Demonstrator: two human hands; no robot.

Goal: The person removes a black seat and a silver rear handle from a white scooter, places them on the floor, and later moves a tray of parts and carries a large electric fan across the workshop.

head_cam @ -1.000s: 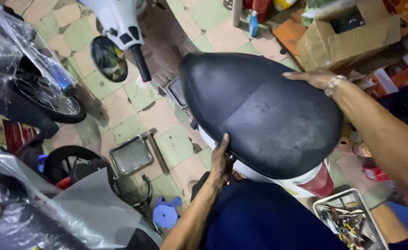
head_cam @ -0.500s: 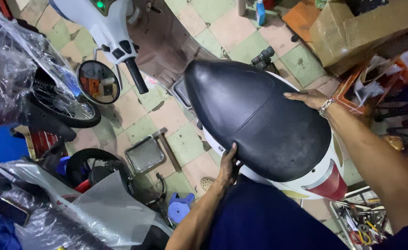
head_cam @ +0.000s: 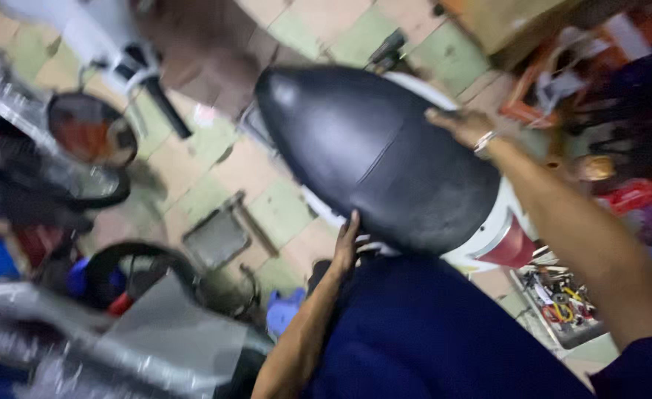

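The work in hand appears to be seating or handling the black scooter seat [head_cam: 385, 155], which lies across the white rear body [head_cam: 489, 229] of the scooter, its narrow nose pointing toward the tiled floor [head_cam: 215, 170] and the handlebar area. The left hand [head_cam: 346, 247] sits at the near lower edge of the seat, fingers extended upward and pressed against the seat's rim; whether the fingertips hook under the edge cannot be told, as the frame is blurred. The right hand [head_cam: 455, 125], with a metal bracelet at the wrist, rests on the far upper side of the seat, fingers laid flat and fairly close together on the black surface, not closed around anything. The seat therefore lies between the two hands, touching both, with its broad rear part nearest the person's dark blue clothing [head_cam: 429, 332]. As a judgement, the step is one of positioning the seat on its base, and the next move calls for even pressure from both sides and alignment of the seat edge with the white body panel. A round mirror [head_cam: 92, 139] stands well apart to the left, and a tray of tools [head_cam: 559, 303] lies just beside the red tail lamp [head_cam: 511, 247].
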